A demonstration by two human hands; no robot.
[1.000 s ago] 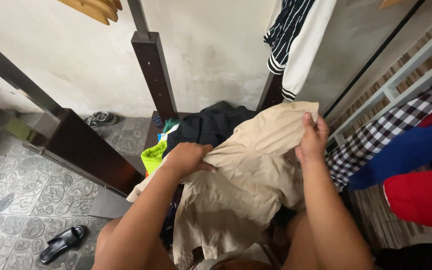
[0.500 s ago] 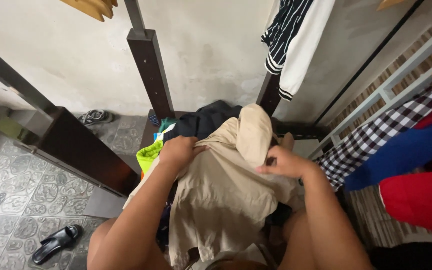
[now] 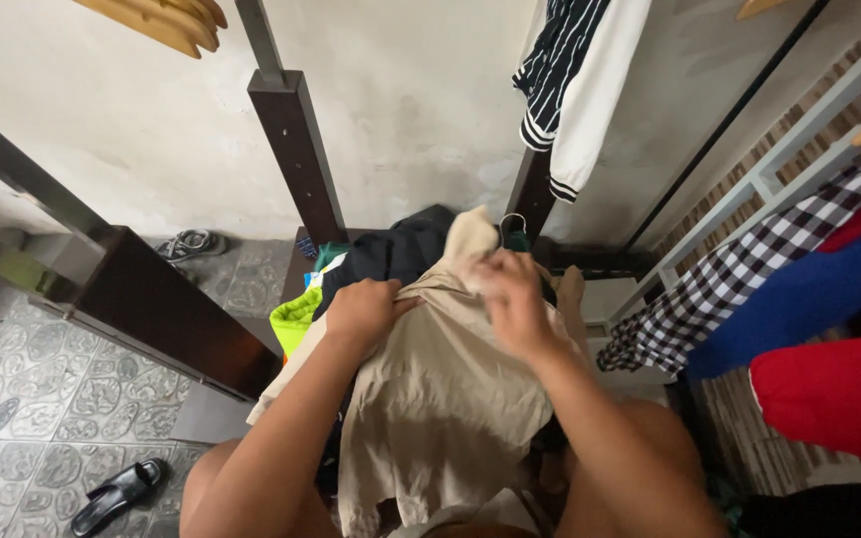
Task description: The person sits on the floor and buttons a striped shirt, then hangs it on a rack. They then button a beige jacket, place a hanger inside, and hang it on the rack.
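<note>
A beige shirt lies draped over my lap and over a pile of clothes. My left hand presses and grips its upper left part. My right hand, blurred, holds the folded-over top of the shirt near the collar. Under and behind the shirt lie a dark garment and a neon yellow-green piece. A metal hanger hook shows just behind my right hand.
A dark wooden post rises by the wall. A striped and white garment hangs above. At right hang a checked shirt, a blue one and a red one. A black sandal lies on the patterned tile floor.
My right hand has carried the shirt's right upper corner inward to the left, folding it over toward the middle. My left hand has stayed on the upper left part.
</note>
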